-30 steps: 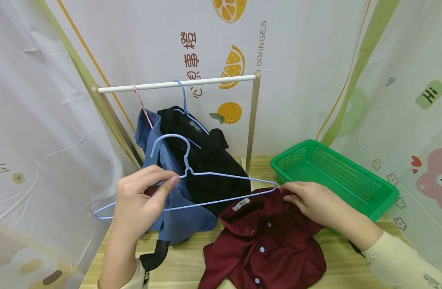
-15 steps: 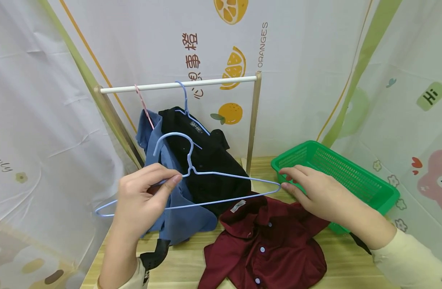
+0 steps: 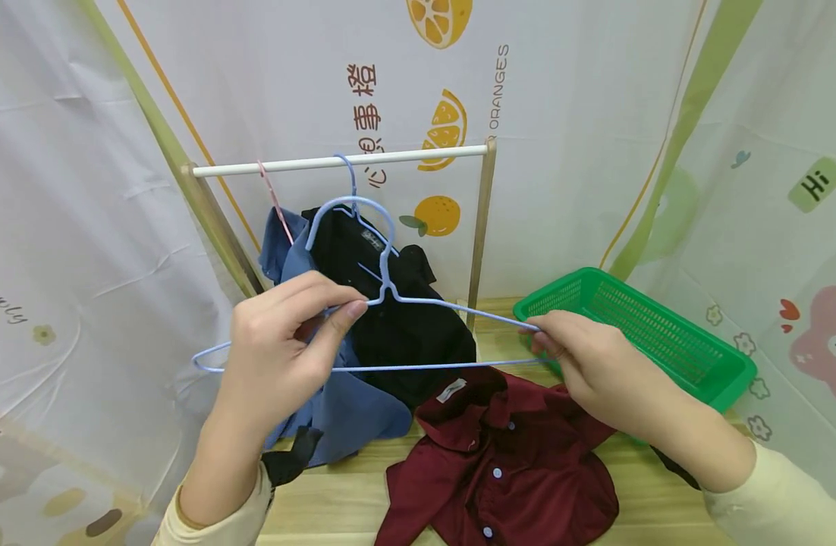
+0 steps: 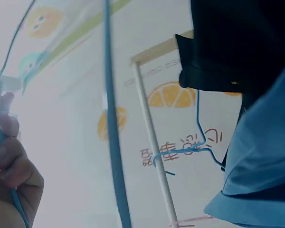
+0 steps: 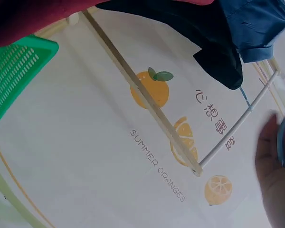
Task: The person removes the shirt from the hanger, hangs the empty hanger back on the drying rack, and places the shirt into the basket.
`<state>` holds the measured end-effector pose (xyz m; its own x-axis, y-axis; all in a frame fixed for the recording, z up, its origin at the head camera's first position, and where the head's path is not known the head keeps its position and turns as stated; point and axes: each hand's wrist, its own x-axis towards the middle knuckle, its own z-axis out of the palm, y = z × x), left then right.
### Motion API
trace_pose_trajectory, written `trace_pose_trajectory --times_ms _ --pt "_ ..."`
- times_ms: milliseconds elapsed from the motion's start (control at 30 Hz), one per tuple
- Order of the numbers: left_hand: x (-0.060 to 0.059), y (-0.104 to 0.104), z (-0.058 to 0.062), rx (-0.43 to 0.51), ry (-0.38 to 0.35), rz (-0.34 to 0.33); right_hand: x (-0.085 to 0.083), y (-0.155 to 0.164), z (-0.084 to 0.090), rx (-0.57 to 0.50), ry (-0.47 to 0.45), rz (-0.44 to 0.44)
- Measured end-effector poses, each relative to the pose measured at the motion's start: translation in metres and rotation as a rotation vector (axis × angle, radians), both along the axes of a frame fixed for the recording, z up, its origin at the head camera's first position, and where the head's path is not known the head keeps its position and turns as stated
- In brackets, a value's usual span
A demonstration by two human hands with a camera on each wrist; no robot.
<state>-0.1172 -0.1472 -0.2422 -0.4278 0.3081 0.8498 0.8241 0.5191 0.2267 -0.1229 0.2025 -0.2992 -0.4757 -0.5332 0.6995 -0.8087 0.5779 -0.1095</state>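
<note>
"What did the place look like from where you stood?"

"A pale wooden tabletop [image 3: 336, 504], hemmed in by white curtains printed with orange slices, the words SUMMER ORANGES, and a pink bear on the right-hand sheet. At the back of the table stood a small clothes rack [image 3: 339, 161]: a white rail between two wooden posts."

"Anything on the rail?"

"A blue shirt [image 3: 322, 394] on a pink hanger [image 3: 273, 199] and a black shirt [image 3: 397, 303] on a blue wire one, side by side and touching, their hems down on the wood."

"Any containers?"

"One, a green plastic basket [image 3: 653, 334] with mesh walls, at the right rear of the table. What I could see of its inside held nothing."

"And the hands?"

"Both were on a light-blue wire hanger [image 3: 391, 303], held in the air in front of the hung shirts, hook upward. The left hand [image 3: 284, 356] pinched the wire just left of the neck, thumb and forefinger closed on it, other fingers curled. The right hand [image 3: 595, 364] gripped the hanger's right tip between its fingertips, just in front of the basket's near corner."

"What lay below?"

"A maroon buttoned shirt [image 3: 500, 462], crumpled on the tabletop under the hanger's right half, collar up, white label showing. The hanger was clear above it; the right wrist hung close over the cloth, though I couldn't tell whether it touched."
</note>
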Motion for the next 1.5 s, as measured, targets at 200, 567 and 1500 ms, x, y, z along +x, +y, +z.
trace_pose_trajectory --times_ms 200,567,1500 --pt "-0.016 -0.002 0.021 -0.130 0.026 -0.009 0.000 0.003 0.011 -0.172 0.048 -0.014" --pt "-0.060 -0.044 0.068 -0.129 -0.069 0.240 0.008 0.021 0.040 -0.340 0.118 -0.258" --pt "-0.170 -0.117 0.044 -0.434 -0.448 0.743 0.003 0.054 0.032 -0.044 0.276 -0.539"
